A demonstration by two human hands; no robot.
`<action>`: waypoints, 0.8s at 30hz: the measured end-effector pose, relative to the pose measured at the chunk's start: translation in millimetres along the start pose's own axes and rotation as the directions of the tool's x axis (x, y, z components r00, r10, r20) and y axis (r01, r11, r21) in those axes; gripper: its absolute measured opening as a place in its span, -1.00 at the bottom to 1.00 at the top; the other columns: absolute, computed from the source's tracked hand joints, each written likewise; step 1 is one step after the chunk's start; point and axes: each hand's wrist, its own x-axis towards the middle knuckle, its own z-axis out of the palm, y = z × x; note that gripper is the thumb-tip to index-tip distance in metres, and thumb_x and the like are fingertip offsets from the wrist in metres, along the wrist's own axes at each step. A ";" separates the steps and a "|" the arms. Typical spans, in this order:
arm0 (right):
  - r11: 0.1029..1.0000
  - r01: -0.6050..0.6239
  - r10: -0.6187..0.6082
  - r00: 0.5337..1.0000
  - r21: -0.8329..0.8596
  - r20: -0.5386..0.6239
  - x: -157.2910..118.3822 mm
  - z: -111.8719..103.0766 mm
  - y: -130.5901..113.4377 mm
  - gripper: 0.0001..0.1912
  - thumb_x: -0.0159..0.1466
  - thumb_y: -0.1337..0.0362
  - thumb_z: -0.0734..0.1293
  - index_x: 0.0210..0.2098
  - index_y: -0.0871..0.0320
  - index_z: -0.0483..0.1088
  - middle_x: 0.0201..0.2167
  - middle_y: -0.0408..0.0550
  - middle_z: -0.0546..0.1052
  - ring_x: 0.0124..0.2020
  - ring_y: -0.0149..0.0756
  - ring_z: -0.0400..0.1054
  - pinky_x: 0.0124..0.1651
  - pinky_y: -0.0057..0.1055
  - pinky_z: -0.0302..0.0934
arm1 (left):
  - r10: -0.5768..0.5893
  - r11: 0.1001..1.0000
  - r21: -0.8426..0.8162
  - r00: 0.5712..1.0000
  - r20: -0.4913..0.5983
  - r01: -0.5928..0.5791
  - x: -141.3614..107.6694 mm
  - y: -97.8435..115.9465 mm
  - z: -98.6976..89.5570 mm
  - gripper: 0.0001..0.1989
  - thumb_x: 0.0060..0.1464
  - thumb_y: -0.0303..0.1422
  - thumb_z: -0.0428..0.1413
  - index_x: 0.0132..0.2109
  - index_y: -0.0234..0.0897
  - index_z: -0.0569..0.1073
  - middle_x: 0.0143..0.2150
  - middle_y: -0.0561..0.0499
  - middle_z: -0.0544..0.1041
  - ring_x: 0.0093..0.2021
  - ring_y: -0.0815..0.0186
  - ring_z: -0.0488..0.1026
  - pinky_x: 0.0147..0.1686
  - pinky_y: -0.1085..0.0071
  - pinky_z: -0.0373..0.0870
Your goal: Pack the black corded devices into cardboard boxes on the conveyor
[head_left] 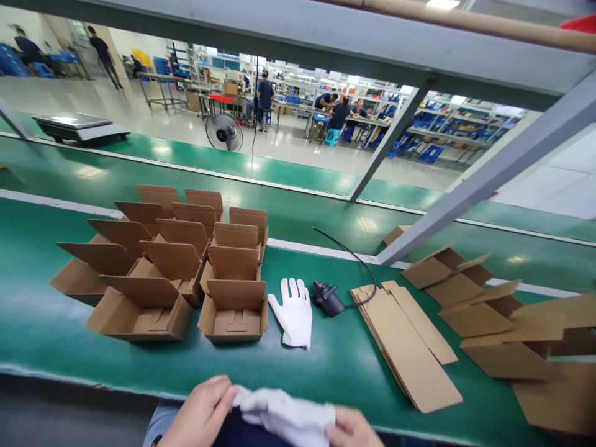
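Observation:
My left hand (pixel 202 413) pinches one end of a white glove (pixel 284 415) at the table's front edge. The glove's other end is held by my right hand (pixel 351 428), its fingers closed on the fabric. The held glove is bunched and stretched between both hands. Beyond them, a second white glove (pixel 297 313) lies flat on the green table (pixel 223 372), fingers pointing away. Just right of that glove sits a black device (pixel 328 299) with a thin black cable.
Several open cardboard boxes (pixel 235 313) stand in rows at the left. Flat cardboard pieces (pixel 410 347) lie right of the device, with more open boxes (pixel 484 310) at the far right. A slanted metal post (pixel 465 180) rises behind. A scale (pixel 79 127), fan and people are farther back.

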 end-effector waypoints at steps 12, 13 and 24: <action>0.367 0.568 -0.818 0.574 -0.736 0.035 61.7 46.6 -39.9 -0.80 0.18 0.35 0.31 -0.17 0.15 0.31 -0.22 0.03 0.36 -0.18 -0.26 0.29 -0.14 -0.34 0.27 | -0.378 0.322 -0.886 0.903 0.204 0.335 1.6 29.6 -6.5 -0.31 -0.12 -0.19 0.27 0.09 -0.32 0.17 -0.21 -0.13 0.51 -0.16 0.17 0.49 -0.14 0.31 0.37; 0.395 0.619 -0.782 0.615 -0.678 0.106 64.9 67.7 -35.5 -0.75 0.17 0.36 0.32 -0.14 0.15 0.31 -0.21 0.04 0.35 -0.19 -0.25 0.29 -0.16 -0.34 0.27 | -0.378 0.308 -0.898 0.907 0.187 0.313 1.1 28.8 -4.4 -0.28 -0.13 -0.19 0.28 0.11 -0.32 0.14 -0.20 -0.15 0.51 -0.15 0.17 0.49 -0.14 0.31 0.37; 0.663 0.623 -0.644 0.758 -0.415 0.109 85.2 109.1 -12.0 -0.91 0.19 0.37 0.28 -0.28 0.18 0.37 -0.42 -0.07 0.39 -0.38 -0.35 0.29 -0.31 -0.43 0.20 | -0.143 0.768 -0.627 0.989 0.028 0.128 -7.8 5.6 -8.4 -0.73 0.14 -0.23 0.00 -0.07 -0.28 0.31 -0.29 -0.01 0.45 -0.35 0.37 0.40 -0.29 0.40 0.38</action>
